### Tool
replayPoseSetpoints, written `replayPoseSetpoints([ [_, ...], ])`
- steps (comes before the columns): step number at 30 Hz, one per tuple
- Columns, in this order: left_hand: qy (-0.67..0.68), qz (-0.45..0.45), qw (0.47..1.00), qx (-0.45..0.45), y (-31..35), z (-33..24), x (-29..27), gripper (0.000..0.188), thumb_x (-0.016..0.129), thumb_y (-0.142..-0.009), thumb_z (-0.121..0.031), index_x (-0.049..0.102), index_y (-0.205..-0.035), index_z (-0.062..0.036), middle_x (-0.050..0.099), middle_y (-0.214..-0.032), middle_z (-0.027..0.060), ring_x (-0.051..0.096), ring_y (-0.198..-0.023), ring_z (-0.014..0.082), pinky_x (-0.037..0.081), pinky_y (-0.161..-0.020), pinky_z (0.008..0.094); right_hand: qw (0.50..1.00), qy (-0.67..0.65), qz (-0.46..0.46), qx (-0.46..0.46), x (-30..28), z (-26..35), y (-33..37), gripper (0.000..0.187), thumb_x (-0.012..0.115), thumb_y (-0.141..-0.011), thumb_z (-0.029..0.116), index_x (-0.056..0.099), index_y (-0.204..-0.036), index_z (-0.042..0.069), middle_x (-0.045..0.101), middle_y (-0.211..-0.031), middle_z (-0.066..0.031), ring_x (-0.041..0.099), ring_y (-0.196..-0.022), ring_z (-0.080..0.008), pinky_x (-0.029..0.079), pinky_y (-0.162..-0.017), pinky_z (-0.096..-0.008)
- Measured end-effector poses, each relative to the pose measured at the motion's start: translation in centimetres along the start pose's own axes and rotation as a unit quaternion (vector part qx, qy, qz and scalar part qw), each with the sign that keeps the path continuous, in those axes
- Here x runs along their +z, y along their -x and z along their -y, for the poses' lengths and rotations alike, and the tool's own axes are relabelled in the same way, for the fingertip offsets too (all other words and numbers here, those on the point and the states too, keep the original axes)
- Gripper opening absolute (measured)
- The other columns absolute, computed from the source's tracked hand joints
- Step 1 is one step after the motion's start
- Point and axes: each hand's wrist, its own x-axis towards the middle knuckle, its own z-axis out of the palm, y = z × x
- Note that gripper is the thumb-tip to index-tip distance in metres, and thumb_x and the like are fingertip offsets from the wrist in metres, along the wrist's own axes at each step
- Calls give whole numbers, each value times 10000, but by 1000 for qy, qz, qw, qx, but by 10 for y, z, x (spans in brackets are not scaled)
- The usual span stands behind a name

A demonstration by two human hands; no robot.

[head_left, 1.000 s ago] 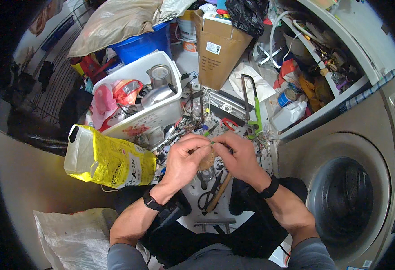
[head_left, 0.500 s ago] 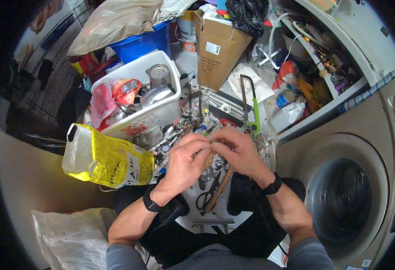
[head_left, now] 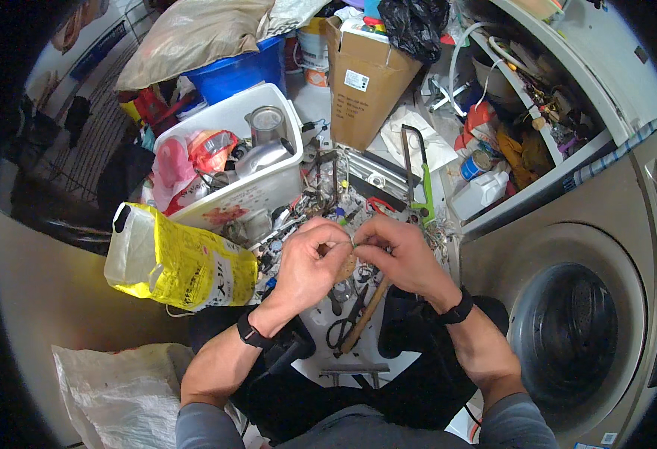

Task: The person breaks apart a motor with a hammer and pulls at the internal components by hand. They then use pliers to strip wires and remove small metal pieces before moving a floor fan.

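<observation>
Fingertips nearly meeting, my left hand (head_left: 312,260) and my right hand (head_left: 397,253) are both closed in a pinch over the cluttered floor. Something very thin and dark, too small to name, shows between them. A round tan piece (head_left: 345,268) lies below, partly covered by my left hand. Nearer my knees are black scissors (head_left: 337,333) and a wooden handle (head_left: 364,318), whose far end is hidden under my right hand. Beyond the hands lie a red-handled tool (head_left: 379,204) and a green hacksaw (head_left: 422,196) among many small loose parts.
To the left stand a yellow bag (head_left: 186,258) and a white bin (head_left: 250,183) filled with metal and plastic scraps. A cardboard box (head_left: 366,101) stands at the back. On the right are a white jug (head_left: 479,191) and a washing machine (head_left: 485,258). A pale sack (head_left: 119,389) lies lower left.
Both hands stay in nearly the same place, still pinching. The fingertips have shifted slightly, and a thin dark bit shows more between them. The whole view has moved a little.
</observation>
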Motion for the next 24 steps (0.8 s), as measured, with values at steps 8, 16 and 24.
replayPoseSetpoints([
  [8, 173, 62, 977, -106, -2, 16, -6, 40, 685, -894, -29, 709, -877, -2, 686, -894, 33, 615, -767, 116, 481, -680, 267, 983, 120, -24, -135, 2, -2, -3, 194, 762, -852, 35, 681, -1027, 20, 662, -916, -107, 679, -814, -228, 530, -733, -330],
  [16, 381, 90, 893, -221, -2, 19, -6, 45, 682, -937, -28, 695, -953, 12, 700, -841, 63, 646, -725, 138, 508, -643, 261, 973, 146, -66, -166, 9, -3, 1, 184, 738, -875, 47, 691, -1051, 25, 679, -930, -109, 692, -834, -238, 539, -729, -327],
  [24, 323, 36, 929, -176, -8, 28, -14, 73, 635, -976, -90, 669, -929, -46, 699, -822, 44, 637, -722, 129, 499, -682, 270, 988, -90, -115, 58, 4, -23, 1, 250, 719, -942, 147, 684, -1168, 47, 710, -981, -96, 682, -861, -162, 552, -767, -329],
])
